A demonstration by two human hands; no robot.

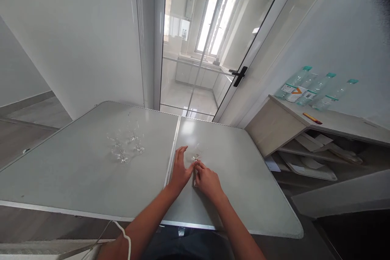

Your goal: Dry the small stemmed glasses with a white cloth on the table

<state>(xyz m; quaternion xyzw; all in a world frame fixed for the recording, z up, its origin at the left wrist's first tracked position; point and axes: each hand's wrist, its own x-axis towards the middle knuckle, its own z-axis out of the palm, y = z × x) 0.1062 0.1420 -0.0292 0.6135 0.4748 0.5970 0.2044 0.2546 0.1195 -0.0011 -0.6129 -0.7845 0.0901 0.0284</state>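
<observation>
A small clear stemmed glass [196, 153] is on the right half of the table, just past my fingertips; its outline is faint. My right hand [209, 179] is closed, with its fingertips at the near side of this glass. A small whitish bit [195, 183] shows under that hand, too small to name. My left hand [182, 172] has its fingers raised and spread, its thumb reaching to the right fingertips beside the glass. On the left half of the table, several clear stemmed glasses [122, 157] stand in a loose cluster, apart from both hands.
A metal seam [173, 150] divides the grey table [76, 162]. To the right, a cabinet [282, 120] holds papers on its shelves; several plastic bottles [307, 93] and a red-yellow stick [312, 118] are on top. A glazed door [195, 69] stands behind the table. A white cord [125, 235] hangs near my left forearm.
</observation>
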